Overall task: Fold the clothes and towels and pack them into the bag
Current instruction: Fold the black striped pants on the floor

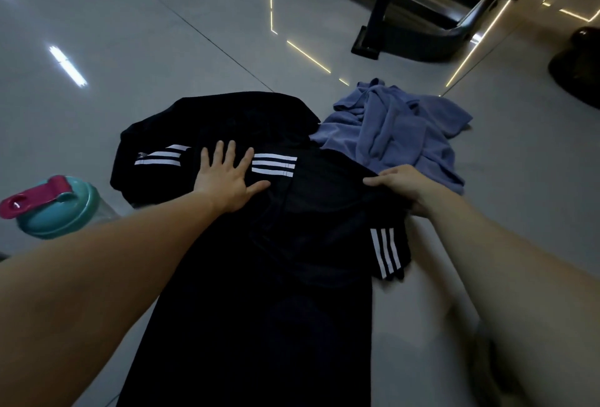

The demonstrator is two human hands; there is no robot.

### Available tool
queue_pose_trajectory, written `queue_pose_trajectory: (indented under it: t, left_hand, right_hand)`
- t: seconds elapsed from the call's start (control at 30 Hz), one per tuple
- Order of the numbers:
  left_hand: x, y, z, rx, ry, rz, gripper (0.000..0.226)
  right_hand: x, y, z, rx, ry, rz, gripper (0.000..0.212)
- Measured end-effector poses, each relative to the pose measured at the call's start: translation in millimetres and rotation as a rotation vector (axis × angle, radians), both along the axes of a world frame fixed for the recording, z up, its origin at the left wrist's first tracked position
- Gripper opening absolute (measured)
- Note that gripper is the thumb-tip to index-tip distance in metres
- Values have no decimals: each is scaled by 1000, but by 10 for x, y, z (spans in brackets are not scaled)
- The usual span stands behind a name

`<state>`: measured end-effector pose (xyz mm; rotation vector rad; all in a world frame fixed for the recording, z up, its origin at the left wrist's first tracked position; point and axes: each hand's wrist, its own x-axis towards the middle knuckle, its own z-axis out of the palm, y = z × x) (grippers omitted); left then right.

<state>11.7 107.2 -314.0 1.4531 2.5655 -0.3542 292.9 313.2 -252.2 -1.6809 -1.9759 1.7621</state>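
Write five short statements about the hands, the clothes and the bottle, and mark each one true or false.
1. The left hand lies flat, fingers spread, on the black garment. True.
2. The right hand is empty and off the cloth. False: it grips an edge of the black garment.
3. The blue towel is neatly folded. False: it lies crumpled on the floor beyond the garment.
4. The bottle with the teal lid is to the left of the garment. True.
5. The black garment has white stripes. True.
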Motion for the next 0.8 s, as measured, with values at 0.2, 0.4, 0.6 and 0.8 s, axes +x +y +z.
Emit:
queue_pose_trajectory:
  t: [0.2,0.4,0.6,0.8]
  left_hand:
    - [360,-123,7,310,30,-91,81]
    - [651,-269,-74,141,-14,-44,85]
    - [802,-291,126,336,10,-59,73]
    - [1801,-97,542,451,-869,287,27]
  right_hand:
    - [72,-125,-63,47,80,-75,48]
    - [462,-391,-163,42,-307,253,36]
    - [723,-301,4,54,-170,46,33]
    - [633,-390,200,-138,47,-14,14]
